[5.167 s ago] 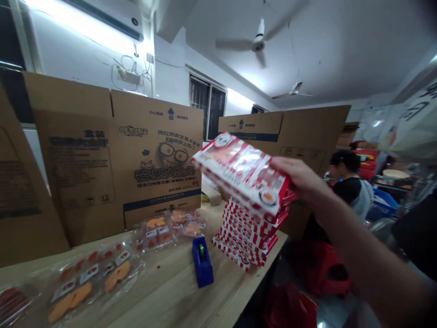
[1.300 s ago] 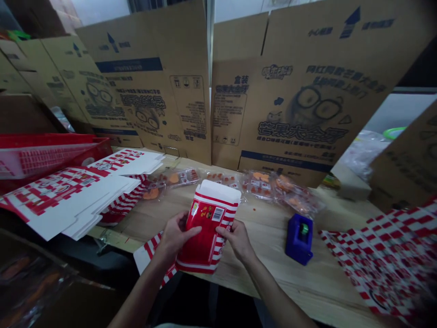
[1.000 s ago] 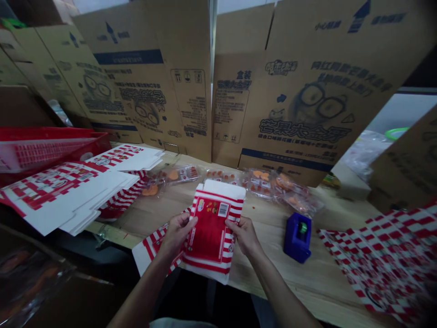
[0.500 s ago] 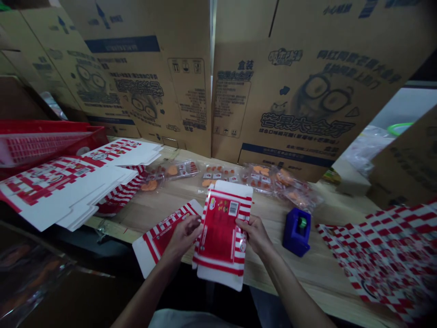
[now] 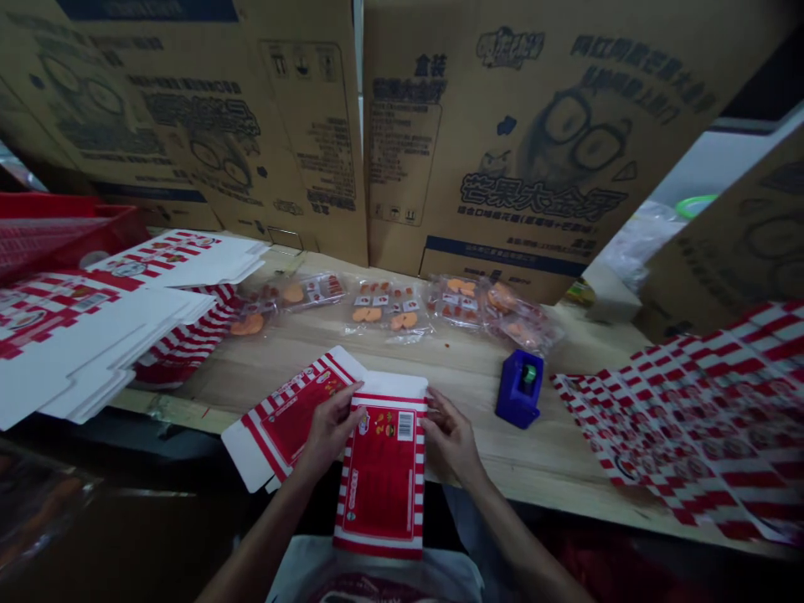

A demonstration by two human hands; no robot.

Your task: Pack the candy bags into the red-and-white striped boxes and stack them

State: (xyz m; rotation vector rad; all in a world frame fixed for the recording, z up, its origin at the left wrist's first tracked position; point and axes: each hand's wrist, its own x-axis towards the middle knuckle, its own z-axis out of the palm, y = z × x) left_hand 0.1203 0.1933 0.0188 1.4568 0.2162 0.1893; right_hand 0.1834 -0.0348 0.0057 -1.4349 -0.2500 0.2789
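Note:
Between my two hands is a red-and-white striped carton [image 5: 384, 469], with a white flap at its far end and a barcode near its upper right. My left hand [image 5: 332, 425] grips the carton's left edge near the top, fingers bent. My right hand [image 5: 453, 435] is at its upper right edge, fingers curled against the side by the flap. The carton's near end hangs past the table edge, over my lap. Under and beside my left hand lies a second striped carton [image 5: 295, 419], flattened and slanting across the table edge.
Clear packets [image 5: 383, 310] of orange pieces line the table's back, before tall cardboard boxes [image 5: 490, 142]. A blue tape dispenser [image 5: 518, 392] stands right of my hands. Striped sheets [image 5: 697, 427] lie far right; flat cartons [image 5: 144, 327] and a red crate [image 5: 119, 219] are left.
The carton has come down closer to my body and sits straighter. My right hand has shifted from its middle right side to the upper corner. The camera view has tilted down and right.

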